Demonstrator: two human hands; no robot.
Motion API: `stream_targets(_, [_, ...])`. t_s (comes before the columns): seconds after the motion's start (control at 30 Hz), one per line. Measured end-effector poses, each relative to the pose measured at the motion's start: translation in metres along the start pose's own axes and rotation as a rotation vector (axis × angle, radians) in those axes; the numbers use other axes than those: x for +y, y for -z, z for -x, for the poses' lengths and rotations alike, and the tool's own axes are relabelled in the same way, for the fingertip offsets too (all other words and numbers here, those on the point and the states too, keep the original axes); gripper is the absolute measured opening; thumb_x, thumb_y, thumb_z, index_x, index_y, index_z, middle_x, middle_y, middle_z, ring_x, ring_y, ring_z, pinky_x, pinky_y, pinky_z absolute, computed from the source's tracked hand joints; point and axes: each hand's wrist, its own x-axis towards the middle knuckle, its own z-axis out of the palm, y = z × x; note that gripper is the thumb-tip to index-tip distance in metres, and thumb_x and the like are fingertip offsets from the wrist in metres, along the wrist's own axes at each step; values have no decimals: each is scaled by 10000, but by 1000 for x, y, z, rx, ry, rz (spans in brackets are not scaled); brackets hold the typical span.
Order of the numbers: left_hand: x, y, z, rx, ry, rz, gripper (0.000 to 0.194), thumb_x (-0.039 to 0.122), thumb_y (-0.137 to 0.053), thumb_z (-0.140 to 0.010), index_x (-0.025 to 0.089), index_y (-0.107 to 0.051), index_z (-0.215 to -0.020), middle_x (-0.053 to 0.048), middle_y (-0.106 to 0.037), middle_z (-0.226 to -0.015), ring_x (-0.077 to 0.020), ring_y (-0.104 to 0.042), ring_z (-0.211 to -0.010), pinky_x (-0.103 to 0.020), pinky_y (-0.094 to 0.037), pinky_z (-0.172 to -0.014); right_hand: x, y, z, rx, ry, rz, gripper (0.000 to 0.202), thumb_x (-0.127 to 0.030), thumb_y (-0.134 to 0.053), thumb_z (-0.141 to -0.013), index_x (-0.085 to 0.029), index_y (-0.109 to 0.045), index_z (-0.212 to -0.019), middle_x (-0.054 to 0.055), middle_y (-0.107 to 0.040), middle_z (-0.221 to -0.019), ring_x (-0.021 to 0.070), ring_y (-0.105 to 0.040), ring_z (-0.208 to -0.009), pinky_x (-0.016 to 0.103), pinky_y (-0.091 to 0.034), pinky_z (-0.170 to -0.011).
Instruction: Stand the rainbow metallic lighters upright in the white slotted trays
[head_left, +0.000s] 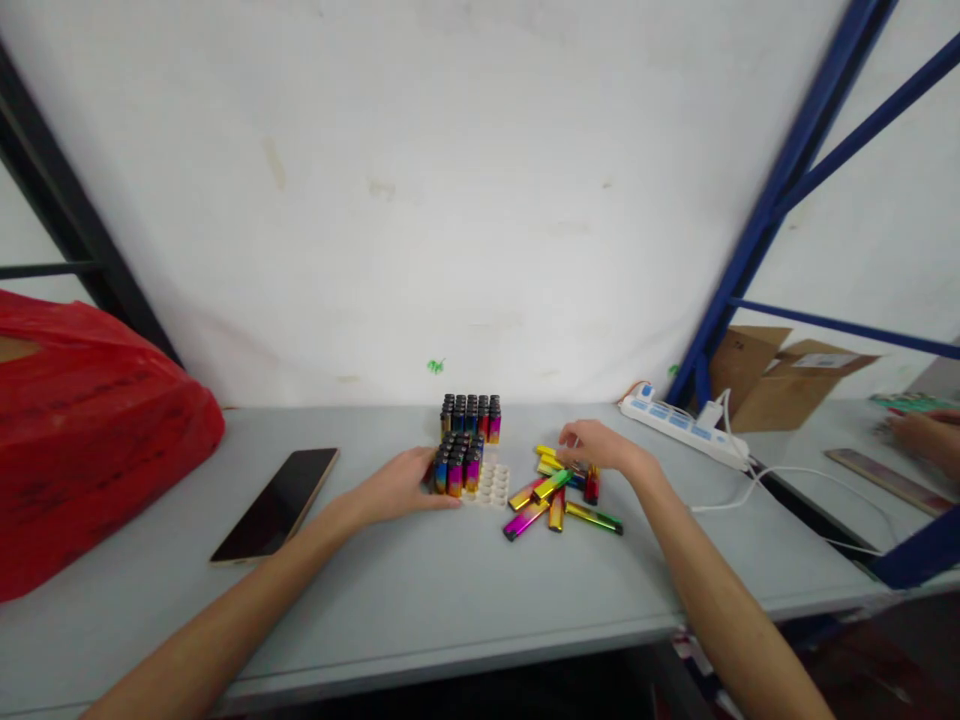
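**Lighters half-racked, loose pile waiting**

Head view: The left hand [401,487] rested flat on the table [420,590], fingers loosely spread and closed on nothing, its fingertips touching the near-left side of the tray [491,484]. That white tray sat near the middle of the table, toward the back edge. Its left part was filled with upright lighters [457,463], rainbow-coloured with dark caps; its right part showed bare round sockets. Just behind it, nearer the wall, stood a full block [471,416] of the same lighters, packed tight.

The right hand [596,445] hovered over the loose pile [559,495], which lay just right of the tray, the lighters on their sides and crossing one another. The fingers curled down onto the far end of the pile; whether they had pinched one could not be told.

By the look of it, one block was finished and the tray in front was more than half filled, with several sockets open and about ten loose lighters left to stand up.

A phone [276,505] lay face up to the left, well apart from the tray, and a red bag [82,430] bulked at the left edge. A power strip [682,425] ran along the back right, its white cable trailing off the right edge. Boxes [780,375] stood beyond the blue frame, and another person's hand [919,435] worked at the far right.
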Motion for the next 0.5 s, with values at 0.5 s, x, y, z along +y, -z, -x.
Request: stream_targets(0.5, [-3,0,0,3,-13,1,672,707,-740,-735,206,-688,-1179,-93,-737,-1154,-310,-685,-1006,-375,-534,-913,-4,-12,-14,397,-3,-577,314,-493,-648,-898,-186,-616,-957,-16,-654,-675,143,-592,-581,267,-450,-638])
